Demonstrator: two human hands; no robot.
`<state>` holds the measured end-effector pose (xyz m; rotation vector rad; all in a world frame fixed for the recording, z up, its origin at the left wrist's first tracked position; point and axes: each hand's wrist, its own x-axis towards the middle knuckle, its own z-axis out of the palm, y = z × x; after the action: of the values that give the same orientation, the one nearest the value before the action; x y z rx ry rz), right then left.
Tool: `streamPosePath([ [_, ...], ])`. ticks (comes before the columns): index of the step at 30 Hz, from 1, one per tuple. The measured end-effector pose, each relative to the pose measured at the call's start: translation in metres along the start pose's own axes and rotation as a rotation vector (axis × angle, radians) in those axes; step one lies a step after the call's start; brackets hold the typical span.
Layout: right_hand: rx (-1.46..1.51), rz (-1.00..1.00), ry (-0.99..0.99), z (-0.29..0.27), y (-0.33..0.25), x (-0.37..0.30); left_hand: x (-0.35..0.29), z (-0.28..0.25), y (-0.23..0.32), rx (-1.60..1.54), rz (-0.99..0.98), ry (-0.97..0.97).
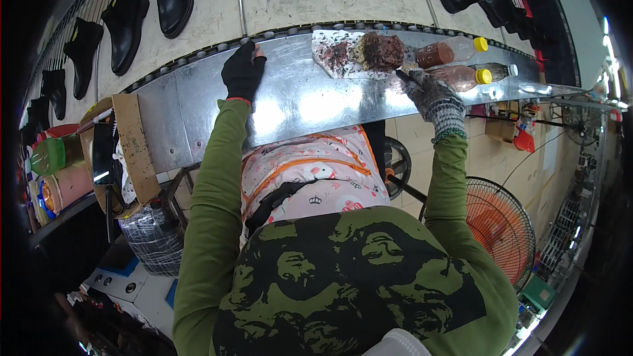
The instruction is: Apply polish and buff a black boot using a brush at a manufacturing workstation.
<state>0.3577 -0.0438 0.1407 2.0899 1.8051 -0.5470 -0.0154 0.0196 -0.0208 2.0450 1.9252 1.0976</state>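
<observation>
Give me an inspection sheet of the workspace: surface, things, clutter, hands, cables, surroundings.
Surface: shiny metal ledge.
Job's things: stained brown lump on a smeared white sheet; two yellow-capped bottles and a darker bottle at right; black boots beyond the ledge.
Clutter: open cardboard box by the ledge's left end.
Left hand: black glove, at the ledge's far edge; grip unclear.
Right hand: grey knitted glove, near the bottles; grip unclear.
Cables: thin black cable at right; ends unclear.
Surroundings: orange fan beside the right arm.
</observation>
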Motion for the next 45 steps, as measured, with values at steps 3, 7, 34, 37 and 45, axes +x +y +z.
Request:
streamPosePath([
  [3,-0.022,0.069,-0.076,-0.002,-0.003,0.003,0.001,0.000,-0.001,0.018,-0.010,-0.013],
  [7,-0.062,0.020,-0.073,-0.004,-0.001,-0.001,-0.001,-0.001,-0.002,0.021,-0.035,-0.044],
  [34,0.105,0.060,-0.031,-0.010,-0.007,-0.018,-0.001,-0.003,0.002,0.003,-0.018,-0.020],
  [37,0.098,0.027,-0.021,-0.007,0.001,-0.022,-0.001,-0.004,0.002,-0.009,-0.021,-0.008],
  [45,0.066,0.050,-0.018,-0.002,-0.004,-0.010,-0.001,-0.004,0.005,0.012,-0.041,-0.046],
])
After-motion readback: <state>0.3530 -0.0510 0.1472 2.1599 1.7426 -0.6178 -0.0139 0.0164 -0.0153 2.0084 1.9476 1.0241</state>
